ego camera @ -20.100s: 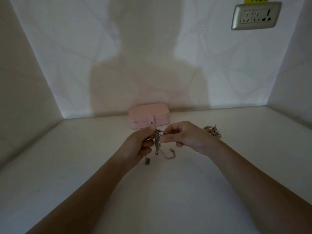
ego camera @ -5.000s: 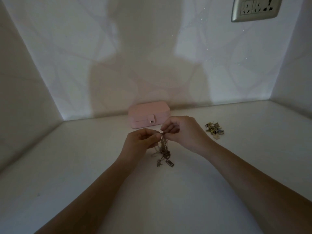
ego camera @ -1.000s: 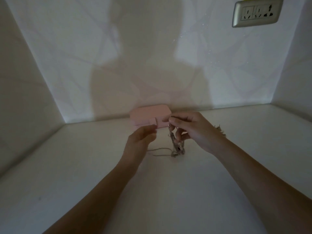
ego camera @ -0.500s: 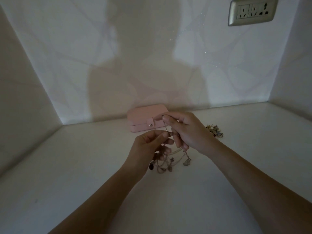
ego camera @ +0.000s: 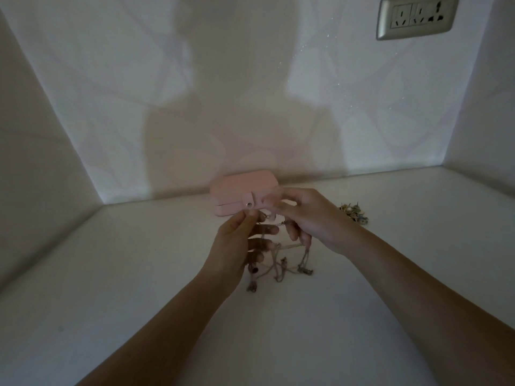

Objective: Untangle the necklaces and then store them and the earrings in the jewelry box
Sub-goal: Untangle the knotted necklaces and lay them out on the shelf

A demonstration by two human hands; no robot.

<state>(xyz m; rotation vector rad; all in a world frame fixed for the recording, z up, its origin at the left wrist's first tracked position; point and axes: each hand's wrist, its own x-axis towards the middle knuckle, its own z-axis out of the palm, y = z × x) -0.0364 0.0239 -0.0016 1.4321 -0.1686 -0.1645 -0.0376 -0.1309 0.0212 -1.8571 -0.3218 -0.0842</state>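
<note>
Necklaces (ego camera: 278, 264) hang in a tangled bunch from both hands. Their long axis runs downward from the fingers, and the loose ends with small charms trail onto the surface (ego camera: 139, 274) toward the person. One strand is stretched sideways between the hands. The left hand (ego camera: 237, 246) pinches a chain between thumb and forefinger, its other fingers (ego camera: 267, 230) spread. The right hand (ego camera: 312, 218) has its fingers curled round the strands, the tips blurred. Just beyond the fingers sits the closed pink jewelry box (ego camera: 239, 192); right of them lie the earrings (ego camera: 354, 214).
</note>
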